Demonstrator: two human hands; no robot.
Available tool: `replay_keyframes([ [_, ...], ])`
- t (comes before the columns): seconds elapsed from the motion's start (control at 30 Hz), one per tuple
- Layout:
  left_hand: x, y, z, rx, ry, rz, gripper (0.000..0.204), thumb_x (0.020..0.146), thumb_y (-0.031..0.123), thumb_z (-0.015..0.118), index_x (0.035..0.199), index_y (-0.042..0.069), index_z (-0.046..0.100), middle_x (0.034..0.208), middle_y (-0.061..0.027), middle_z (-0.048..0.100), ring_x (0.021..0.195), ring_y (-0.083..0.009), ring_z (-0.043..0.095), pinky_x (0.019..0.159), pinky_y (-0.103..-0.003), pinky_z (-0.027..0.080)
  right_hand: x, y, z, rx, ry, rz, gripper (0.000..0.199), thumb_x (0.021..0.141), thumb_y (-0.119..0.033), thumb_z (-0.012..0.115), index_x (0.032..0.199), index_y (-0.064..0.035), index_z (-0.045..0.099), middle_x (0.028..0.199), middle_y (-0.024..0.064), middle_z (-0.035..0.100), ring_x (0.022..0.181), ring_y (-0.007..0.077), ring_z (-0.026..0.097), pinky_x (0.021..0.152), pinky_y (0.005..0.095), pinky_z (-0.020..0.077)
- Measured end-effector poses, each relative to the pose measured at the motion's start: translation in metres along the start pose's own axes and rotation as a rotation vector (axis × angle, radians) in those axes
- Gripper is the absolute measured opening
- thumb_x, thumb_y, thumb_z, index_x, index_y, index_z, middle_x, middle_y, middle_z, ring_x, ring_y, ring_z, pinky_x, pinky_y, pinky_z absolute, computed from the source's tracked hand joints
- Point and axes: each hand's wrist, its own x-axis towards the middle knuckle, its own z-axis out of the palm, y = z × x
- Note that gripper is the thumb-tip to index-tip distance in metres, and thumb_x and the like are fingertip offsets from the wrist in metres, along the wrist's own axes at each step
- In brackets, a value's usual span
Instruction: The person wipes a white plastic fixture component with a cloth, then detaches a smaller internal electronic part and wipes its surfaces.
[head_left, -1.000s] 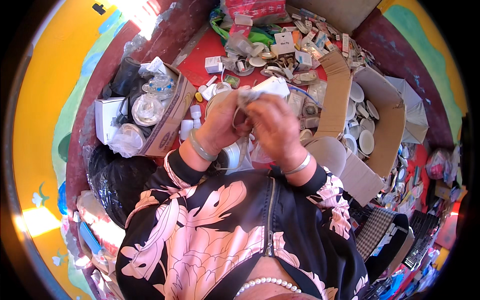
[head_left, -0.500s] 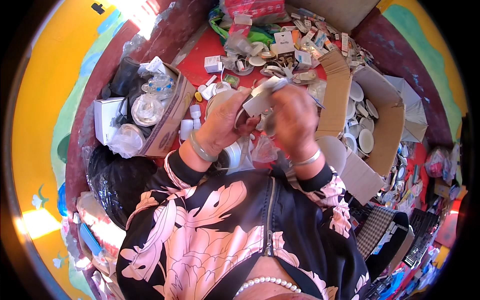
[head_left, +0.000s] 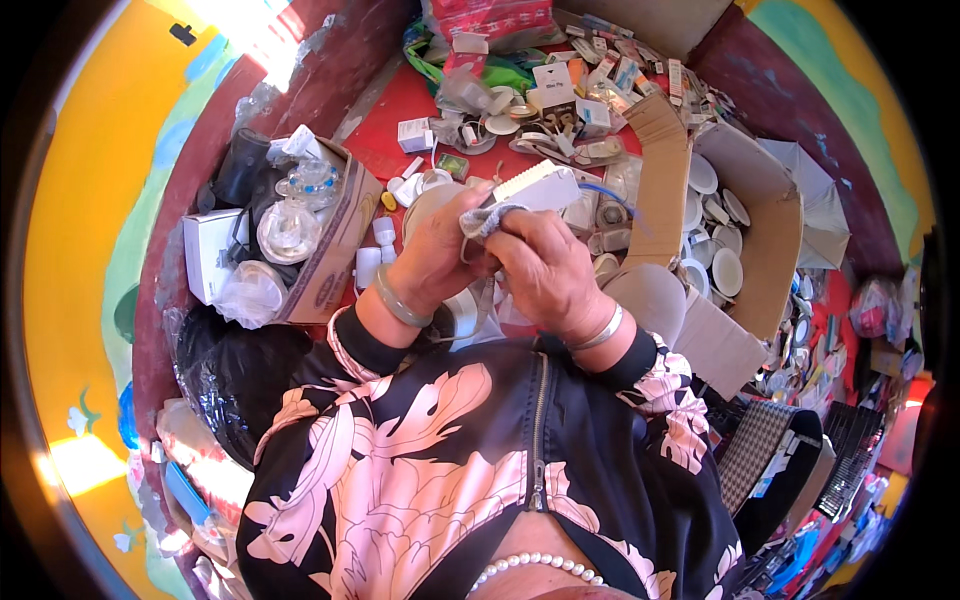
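Observation:
Above the red surface, my left hand (head_left: 435, 240) grips a white rectangular device (head_left: 548, 190) with a ridged, cream-toned side. A blue wire (head_left: 612, 194) trails off to its right, seemingly from its end. My right hand (head_left: 552, 272) is closed on a grey cloth (head_left: 492, 216) and presses it against the device's near-left end. The fingers of both hands meet there and partly hide that end. Beneath the hands lie a white cylinder (head_left: 462, 312) and a beige round piece (head_left: 648, 300), partly covered by my forearms.
On the left stands a cardboard box (head_left: 335, 235) of wrapped lamps, beside a black plastic bag (head_left: 235, 365). An open carton (head_left: 765, 235) on the right holds round white lights. Small boxes (head_left: 415, 135) and loose parts crowd the far side. A keyboard (head_left: 848, 455) lies at lower right.
My right hand has come down and left, bringing the grey cloth onto the device's near-left end. The white device has tilted, and its ridged side now shows clearly.

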Motion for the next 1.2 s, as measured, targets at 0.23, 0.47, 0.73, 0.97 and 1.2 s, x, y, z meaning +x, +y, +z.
replay_keyframes([
  [0.23,-0.009,0.007,-0.006,0.07,-0.154,0.24,0.048,0.089,0.038,0.054,0.122,0.004,0.047,0.08,-0.0067,0.059,0.064,-0.0146,0.054,0.054,-0.024,0.041,-0.034,0.044,-0.035,0.346,0.192,0.676,0.02,0.079,0.005,0.054,0.098,-0.002,0.058,0.096,0.0093,0.061,0.083,0.0207,0.06,0.07,0.0306,0.0494],
  [0.47,-0.016,0.008,0.004,0.18,-0.133,0.301,0.064,0.069,0.003,0.073,0.126,0.003,0.043,0.099,-0.0075,0.06,0.085,-0.0195,0.06,0.076,-0.031,0.048,-0.054,0.03,-0.073,1.342,0.608,0.907,0.029,0.085,-0.004,0.054,0.114,-0.0008,0.05,0.101,0.0098,0.061,0.084,0.0196,0.063,0.073,0.0316,0.0544],
  [0.73,-0.021,0.004,0.005,0.151,-0.269,0.302,0.068,0.069,0.0,0.072,0.13,0.003,0.04,0.105,-0.0113,0.06,0.09,-0.0212,0.06,0.081,-0.033,0.047,-0.032,-0.006,-0.073,1.153,0.442,0.829,0.028,0.086,-0.002,0.057,0.113,0.0007,0.05,0.104,0.0088,0.06,0.091,0.0157,0.059,0.08,0.0274,0.0496],
  [0.97,-0.022,0.001,0.0,0.201,-0.317,0.32,0.061,0.072,0.001,0.07,0.127,0.004,0.043,0.108,-0.012,0.059,0.096,-0.0224,0.059,0.081,-0.034,0.048,-0.003,-0.019,-0.07,0.938,0.248,0.751,0.022,0.084,-0.003,0.061,0.106,-0.0002,0.057,0.099,0.0043,0.058,0.09,0.0108,0.055,0.08,0.0228,0.044],
  [1.2,-0.023,-0.002,0.002,0.38,-0.316,0.343,0.051,0.078,0.006,0.068,0.124,0.004,0.045,0.111,-0.0083,0.057,0.101,-0.0196,0.058,0.086,-0.034,0.049,0.005,-0.019,-0.066,0.8,0.074,0.839,0.022,0.077,-0.003,0.065,0.099,-0.0001,0.059,0.093,0.0021,0.057,0.084,0.0083,0.055,0.074,0.0218,0.0448],
])
